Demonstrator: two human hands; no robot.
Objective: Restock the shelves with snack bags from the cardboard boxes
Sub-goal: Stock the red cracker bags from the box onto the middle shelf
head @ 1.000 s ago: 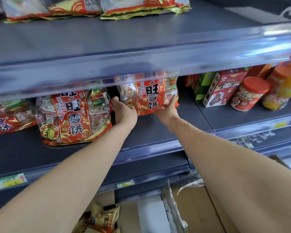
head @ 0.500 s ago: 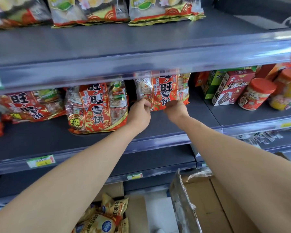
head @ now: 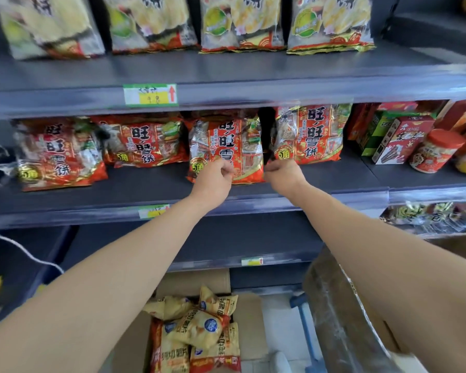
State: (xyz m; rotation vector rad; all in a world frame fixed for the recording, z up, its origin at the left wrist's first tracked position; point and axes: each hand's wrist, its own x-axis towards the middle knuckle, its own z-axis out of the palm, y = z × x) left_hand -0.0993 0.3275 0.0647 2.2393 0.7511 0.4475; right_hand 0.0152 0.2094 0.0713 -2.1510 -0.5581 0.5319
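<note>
Four red snack bags stand in a row on the middle shelf (head: 334, 181). My left hand (head: 215, 175) is closed on the bottom edge of the third red bag (head: 226, 141). My right hand (head: 281, 172) pinches at that bag's lower right corner, in the gap beside the fourth red bag (head: 310, 133). Both arms reach up from below. On the floor, an open cardboard box (head: 250, 319) holds several yellow snack bags (head: 197, 327).
Yellow-green snack bags (head: 242, 22) line the upper shelf. Boxed snacks (head: 398, 141) and red-lidded jars (head: 433, 152) stand to the right on the middle shelf. A second cardboard box (head: 361, 319) with a plastic flap sits at lower right. A white cord (head: 24, 249) hangs at left.
The view has pulled back and up, showing more shelf. My hands have left the rightmost red bag and now grip the bottom of the bag to its left.
</note>
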